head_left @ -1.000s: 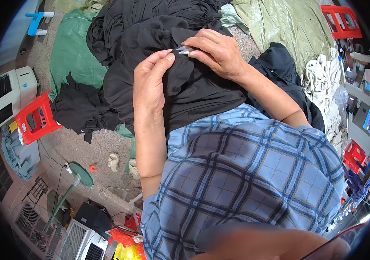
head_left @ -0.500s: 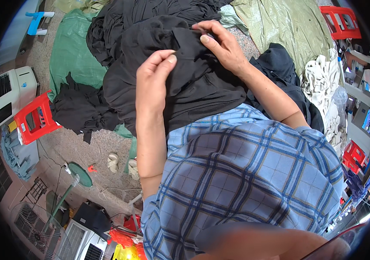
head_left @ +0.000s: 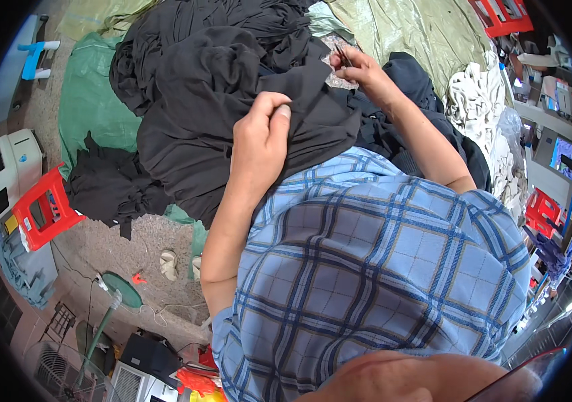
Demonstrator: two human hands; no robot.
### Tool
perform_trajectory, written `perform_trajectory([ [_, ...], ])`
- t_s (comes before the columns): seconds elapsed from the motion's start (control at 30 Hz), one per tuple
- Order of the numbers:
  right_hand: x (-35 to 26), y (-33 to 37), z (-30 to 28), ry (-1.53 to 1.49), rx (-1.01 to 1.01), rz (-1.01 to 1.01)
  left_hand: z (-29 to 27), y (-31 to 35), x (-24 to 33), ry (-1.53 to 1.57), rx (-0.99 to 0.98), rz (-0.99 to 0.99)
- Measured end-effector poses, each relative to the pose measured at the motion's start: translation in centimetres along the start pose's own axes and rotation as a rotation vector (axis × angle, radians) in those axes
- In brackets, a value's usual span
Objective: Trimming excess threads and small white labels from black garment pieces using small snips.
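Pinching a fold of black cloth (head_left: 232,100) between thumb and curled fingers, the person's left hand (head_left: 262,137) sits closed on the fabric right in front of the chest, knuckles up, the forearm running down toward the lower part of the view. The right hand (head_left: 356,67) is stretched farther out, fingers drawn together around a small dark tool (head_left: 341,53), thin like a pair of snips, whose tip points up and away over the cloth's far edge; what kind of tool it is I cannot say for sure, it is too small. The black cloth spreads from under the left hand up and to the left in a big rumpled heap, and it also runs beneath the right wrist, so both hands rest on the same mass of fabric, well apart from each other. A blue plaid shirt (head_left: 380,268) fills the lower right and hides the lap and whatever lies under it. Beneath the heap a green sheet (head_left: 88,100) shows on the left, with a red plastic stool (head_left: 41,211) beside it on the floor. A pale olive cloth (head_left: 406,30) lies beyond the right hand, and a crumpled white cloth (head_left: 480,114) lies off to the right.
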State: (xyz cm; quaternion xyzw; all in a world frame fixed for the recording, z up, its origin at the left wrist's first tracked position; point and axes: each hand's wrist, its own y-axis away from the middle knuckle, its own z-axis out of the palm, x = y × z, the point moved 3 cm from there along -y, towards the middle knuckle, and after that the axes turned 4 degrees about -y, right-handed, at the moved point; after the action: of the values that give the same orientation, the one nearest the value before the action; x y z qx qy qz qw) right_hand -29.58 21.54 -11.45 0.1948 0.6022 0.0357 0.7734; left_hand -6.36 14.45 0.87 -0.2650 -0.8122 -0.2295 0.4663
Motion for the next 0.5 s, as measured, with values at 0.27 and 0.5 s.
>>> perform_trajectory([
  [0.27, -0.3, 5.3, 1.5, 0.014, -0.125, 0.122, 0.6, -1.4, -1.5, 0.225, 0.087, -0.004],
  [0.5, -10.2, 5.8, 4.5, 0.022, -0.316, -0.567, 0.2, 0.1, 4.3, 0.290, -0.217, 0.008],
])
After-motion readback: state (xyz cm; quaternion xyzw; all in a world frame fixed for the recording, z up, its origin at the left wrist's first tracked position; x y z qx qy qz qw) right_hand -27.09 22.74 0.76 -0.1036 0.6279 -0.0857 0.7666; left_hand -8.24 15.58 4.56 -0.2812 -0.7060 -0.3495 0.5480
